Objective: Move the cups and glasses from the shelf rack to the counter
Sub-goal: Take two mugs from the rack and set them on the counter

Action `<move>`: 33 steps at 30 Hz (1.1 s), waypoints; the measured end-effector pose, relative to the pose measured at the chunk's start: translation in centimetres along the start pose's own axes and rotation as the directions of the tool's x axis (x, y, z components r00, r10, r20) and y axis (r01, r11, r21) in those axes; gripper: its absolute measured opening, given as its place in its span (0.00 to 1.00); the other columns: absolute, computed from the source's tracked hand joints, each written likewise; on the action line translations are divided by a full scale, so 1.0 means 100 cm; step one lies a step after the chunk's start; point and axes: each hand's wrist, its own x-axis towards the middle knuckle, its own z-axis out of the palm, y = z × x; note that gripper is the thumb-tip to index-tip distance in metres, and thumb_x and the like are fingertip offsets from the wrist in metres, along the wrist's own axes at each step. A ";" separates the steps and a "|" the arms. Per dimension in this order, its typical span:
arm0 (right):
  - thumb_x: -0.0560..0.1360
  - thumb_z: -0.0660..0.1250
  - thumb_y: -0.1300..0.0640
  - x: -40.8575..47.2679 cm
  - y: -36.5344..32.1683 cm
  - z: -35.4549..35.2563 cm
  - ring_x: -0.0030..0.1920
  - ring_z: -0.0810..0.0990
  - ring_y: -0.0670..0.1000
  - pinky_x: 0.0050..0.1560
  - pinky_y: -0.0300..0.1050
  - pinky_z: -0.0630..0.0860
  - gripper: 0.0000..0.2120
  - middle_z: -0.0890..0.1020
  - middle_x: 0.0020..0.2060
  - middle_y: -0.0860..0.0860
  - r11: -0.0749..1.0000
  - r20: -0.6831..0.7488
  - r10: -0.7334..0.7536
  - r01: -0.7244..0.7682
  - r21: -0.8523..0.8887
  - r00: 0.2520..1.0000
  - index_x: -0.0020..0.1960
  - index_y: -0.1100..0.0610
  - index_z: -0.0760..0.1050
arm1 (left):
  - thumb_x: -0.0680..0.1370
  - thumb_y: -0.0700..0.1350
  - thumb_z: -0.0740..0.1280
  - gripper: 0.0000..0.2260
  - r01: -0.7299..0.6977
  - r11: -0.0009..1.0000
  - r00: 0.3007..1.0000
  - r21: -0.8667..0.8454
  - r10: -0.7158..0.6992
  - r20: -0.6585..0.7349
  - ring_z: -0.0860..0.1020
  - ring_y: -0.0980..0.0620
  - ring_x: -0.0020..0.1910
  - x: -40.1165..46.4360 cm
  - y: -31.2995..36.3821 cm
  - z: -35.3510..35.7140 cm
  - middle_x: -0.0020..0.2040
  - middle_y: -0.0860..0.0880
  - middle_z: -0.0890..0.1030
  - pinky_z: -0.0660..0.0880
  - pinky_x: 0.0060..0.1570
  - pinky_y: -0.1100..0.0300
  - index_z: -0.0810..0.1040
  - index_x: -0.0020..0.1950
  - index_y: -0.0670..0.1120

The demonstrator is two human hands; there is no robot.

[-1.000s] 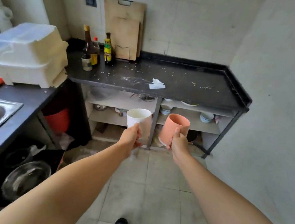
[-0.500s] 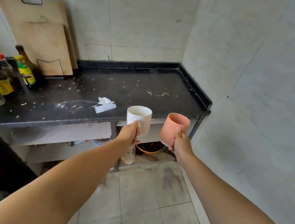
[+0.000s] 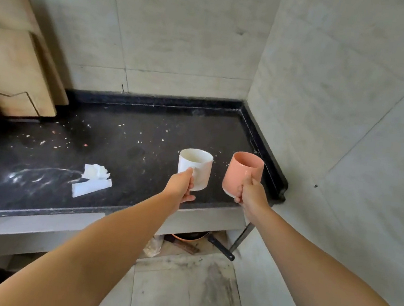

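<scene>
Your left hand (image 3: 181, 184) grips the white ceramic mug (image 3: 195, 168) by its handle, your right hand (image 3: 252, 195) the pink one (image 3: 242, 174) — both held above the speckled black counter (image 3: 127, 158). Set down too near its raised right edge, the pink could tip.

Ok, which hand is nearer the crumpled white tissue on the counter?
Left. The left hand, holding the white mug, is just right of the tissue. The right hand, holding the pink cup, is farther right, near the counter end.
</scene>
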 end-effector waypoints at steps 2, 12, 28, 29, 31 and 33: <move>0.80 0.48 0.40 0.033 -0.006 0.001 0.33 0.71 0.49 0.32 0.39 0.70 0.16 0.71 0.36 0.51 0.999 0.011 0.035 -0.035 0.016 0.999 0.56 0.52 0.62 | 0.81 0.51 0.56 0.19 0.009 1.000 1.000 0.014 -0.009 -0.020 0.69 0.54 0.33 0.030 0.012 0.009 0.35 0.49 0.71 0.75 0.38 0.61 0.67 0.32 0.46; 0.80 0.50 0.40 0.200 -0.049 0.034 0.34 0.71 0.49 0.31 0.39 0.73 0.09 0.69 0.36 0.48 0.993 0.014 0.108 -0.109 0.042 0.994 0.47 0.43 0.62 | 0.82 0.51 0.55 0.19 0.080 0.996 0.997 0.039 -0.080 0.015 0.67 0.53 0.31 0.196 0.090 0.042 0.32 0.49 0.67 0.74 0.35 0.60 0.68 0.33 0.46; 0.82 0.47 0.43 0.419 -0.099 0.077 0.32 0.75 0.50 0.48 0.52 0.80 0.24 0.71 0.35 0.51 0.999 0.000 0.030 -0.030 -0.034 1.000 0.58 0.61 0.72 | 0.80 0.53 0.57 0.18 0.134 0.990 0.991 0.031 -0.135 0.008 0.65 0.53 0.31 0.393 0.160 0.104 0.31 0.49 0.65 0.71 0.36 0.60 0.68 0.33 0.47; 0.82 0.47 0.43 0.430 -0.100 0.079 0.32 0.75 0.50 0.50 0.54 0.80 0.23 0.71 0.35 0.52 0.998 0.002 0.017 -0.017 -0.056 1.000 0.50 0.59 0.72 | 0.80 0.53 0.57 0.18 0.133 0.991 0.991 0.029 -0.133 0.005 0.65 0.53 0.30 0.402 0.162 0.107 0.31 0.49 0.65 0.70 0.36 0.60 0.67 0.33 0.47; 0.82 0.46 0.43 0.444 -0.103 0.083 0.33 0.77 0.49 0.48 0.51 0.81 0.20 0.71 0.35 0.51 0.995 -0.010 -0.004 0.003 -0.096 1.000 0.40 0.51 0.68 | 0.80 0.53 0.57 0.18 0.132 0.991 0.991 0.015 -0.132 0.000 0.64 0.53 0.30 0.415 0.167 0.111 0.30 0.49 0.64 0.70 0.38 0.58 0.67 0.32 0.47; 0.81 0.45 0.41 0.459 -0.106 0.088 0.33 0.79 0.47 0.43 0.44 0.81 0.18 0.71 0.35 0.48 0.995 -0.023 -0.002 0.000 -0.105 1.000 0.39 0.47 0.65 | 0.80 0.52 0.57 0.19 0.128 0.992 0.992 0.004 -0.128 -0.015 0.64 0.53 0.30 0.427 0.172 0.116 0.29 0.49 0.64 0.70 0.39 0.58 0.66 0.31 0.47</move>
